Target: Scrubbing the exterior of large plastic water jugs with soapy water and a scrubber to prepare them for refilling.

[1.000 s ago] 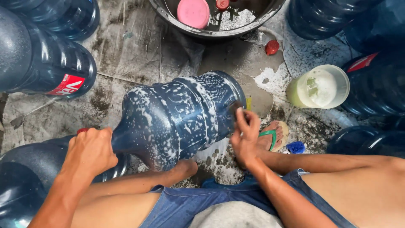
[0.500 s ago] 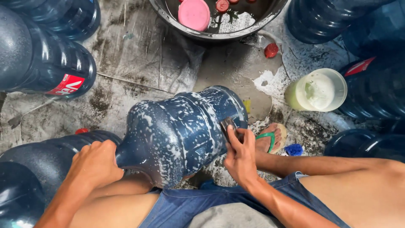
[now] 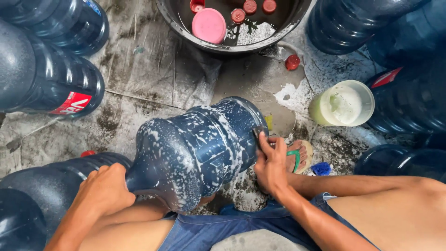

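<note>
A large dark blue water jug [image 3: 195, 153] lies tilted on its side between my knees, streaked with white soap foam. My left hand [image 3: 106, 189] is closed around the jug's neck at the lower left. My right hand [image 3: 270, 163] presses a small dark scrub pad [image 3: 259, 132] against the jug's base end on the right. The pad is mostly hidden by my fingers.
Several other blue jugs [image 3: 46, 88] crowd the left, right and lower left. A dark basin [image 3: 223, 46] at the top holds a pink lid and red caps. A cup of soapy liquid [image 3: 343, 104] stands at the right. A red cap [image 3: 292, 62] and my sandalled foot [image 3: 297, 155] rest on the wet concrete.
The jug has swung round and slid towards me. My left hand moved from a neighbouring jug onto this jug's neck. My right hand moved up along the base end.
</note>
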